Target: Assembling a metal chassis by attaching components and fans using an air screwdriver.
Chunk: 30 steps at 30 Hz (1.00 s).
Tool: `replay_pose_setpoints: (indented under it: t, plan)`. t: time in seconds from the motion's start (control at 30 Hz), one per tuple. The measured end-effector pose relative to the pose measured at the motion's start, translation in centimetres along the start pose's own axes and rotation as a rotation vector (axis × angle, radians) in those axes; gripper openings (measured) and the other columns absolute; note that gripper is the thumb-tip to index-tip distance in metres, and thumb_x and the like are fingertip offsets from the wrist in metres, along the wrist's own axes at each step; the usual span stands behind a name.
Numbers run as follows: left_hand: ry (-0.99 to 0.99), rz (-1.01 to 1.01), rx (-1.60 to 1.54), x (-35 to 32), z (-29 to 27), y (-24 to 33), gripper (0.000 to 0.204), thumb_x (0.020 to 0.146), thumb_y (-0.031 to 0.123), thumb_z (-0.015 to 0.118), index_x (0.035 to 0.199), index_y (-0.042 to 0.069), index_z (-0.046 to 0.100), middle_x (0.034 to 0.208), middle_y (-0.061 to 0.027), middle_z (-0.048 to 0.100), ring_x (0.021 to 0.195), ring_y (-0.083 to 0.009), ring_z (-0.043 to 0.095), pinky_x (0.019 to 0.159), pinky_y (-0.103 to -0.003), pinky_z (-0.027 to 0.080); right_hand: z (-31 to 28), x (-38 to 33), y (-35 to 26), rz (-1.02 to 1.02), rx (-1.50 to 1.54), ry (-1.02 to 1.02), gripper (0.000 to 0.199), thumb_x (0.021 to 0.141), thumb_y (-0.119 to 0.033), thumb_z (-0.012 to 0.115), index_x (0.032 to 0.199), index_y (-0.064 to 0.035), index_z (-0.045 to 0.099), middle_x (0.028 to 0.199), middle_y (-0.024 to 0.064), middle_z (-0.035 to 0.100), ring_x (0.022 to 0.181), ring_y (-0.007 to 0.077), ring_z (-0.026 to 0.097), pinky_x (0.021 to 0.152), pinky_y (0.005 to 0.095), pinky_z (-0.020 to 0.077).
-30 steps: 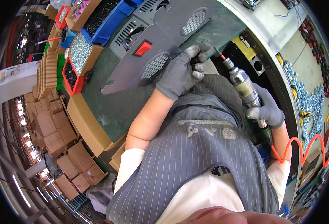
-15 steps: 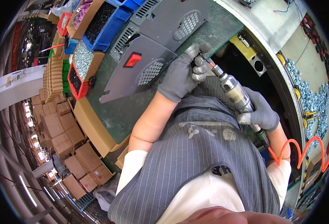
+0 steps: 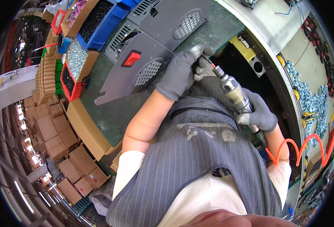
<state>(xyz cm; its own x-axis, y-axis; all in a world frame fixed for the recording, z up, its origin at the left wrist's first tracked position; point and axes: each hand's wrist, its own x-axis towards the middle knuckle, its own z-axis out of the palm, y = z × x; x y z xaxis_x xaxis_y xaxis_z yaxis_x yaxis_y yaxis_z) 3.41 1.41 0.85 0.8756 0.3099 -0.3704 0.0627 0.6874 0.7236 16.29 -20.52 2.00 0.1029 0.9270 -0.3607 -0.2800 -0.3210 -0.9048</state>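
- The left hand (image 3: 180, 70), gloved in grey, has its fingers curled together, pinching small dark pieces (image 3: 194, 67) partly hidden in the glove
- The right hand (image 3: 259, 111), also gloved, is wrapped around a power screwdriver (image 3: 235, 92), whose tip points far and left, right beside the left fingertips
- An orange coiled hose (image 3: 301, 151) hangs right of the tool
- At the far left of the green bench (image 3: 104, 117), a blue bin (image 3: 106, 32) holds a heap of small black parts
- Nearer, an open cardboard box (image 3: 87, 66) holds silver fasteners, with a red bin (image 3: 76, 92) of black ones at its near end
- Farther off, a brown carton (image 3: 80, 26) contains something pink, beside a small red box (image 3: 54, 28) with silver bits
- A grey metal panel (image 3: 116, 81) with a red switch (image 3: 131, 58) stands between the bins and the left hand
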Motion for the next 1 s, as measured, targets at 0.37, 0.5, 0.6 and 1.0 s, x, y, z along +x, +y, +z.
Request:
replay_pose_setpoints:
  t: [0.37,0.5,0.6,1.0]
  plan:
    - [-0.033,0.146,0.028,-0.3,-0.8,0.0,0.025,0.095,0.022,0.051,0.102,0.003,0.066,0.07,0.0012,0.059,0.056,-0.0027,0.049,0.05,-0.017,0.04,0.9,0.6,-0.3,0.1,0.134,-0.071,0.078,0.058,-0.031,0.082,0.121,0.0024,0.05,0.093,0.0043,0.06,0.079,0.0141,0.056,0.075,0.0271,0.046]
    - [0.055,0.099,0.263,-0.2,-1.5,0.1,0.024,0.095,0.021,0.051,0.105,0.004,0.065,0.069,0.0021,0.058,0.056,-0.0025,0.049,0.049,-0.016,0.04,1.8,0.6,-0.5,-0.024,-0.515,0.151,0.073,0.061,-0.03,0.08,0.12,-0.0003,0.05,0.09,0.0097,0.062,0.08,0.0146,0.058,0.077,0.0299,0.047]
    - [0.028,0.017,0.162,-0.4,-2.0,0.0,0.025,0.095,0.02,0.05,0.107,0.004,0.064,0.068,0.0027,0.056,0.055,-0.0029,0.047,0.049,-0.017,0.039,1.9,0.9,-0.5,0.062,-0.505,0.157,0.076,0.058,-0.033,0.081,0.118,0.0026,0.051,0.096,0.005,0.058,0.085,0.013,0.053,0.079,0.0276,0.0432]
    - [-0.119,0.038,-0.107,-1.5,-2.0,-0.1,0.04,0.095,0.024,0.046,0.126,-0.001,0.048,0.082,0.001,0.054,0.064,-0.0054,0.047,0.057,-0.02,0.04,2.0,1.8,-1.6,0.115,-0.032,0.097,0.084,0.054,-0.037,0.081,0.121,0.0036,0.05,0.093,0.0031,0.057,0.082,0.0108,0.052,0.075,0.0244,0.0424]
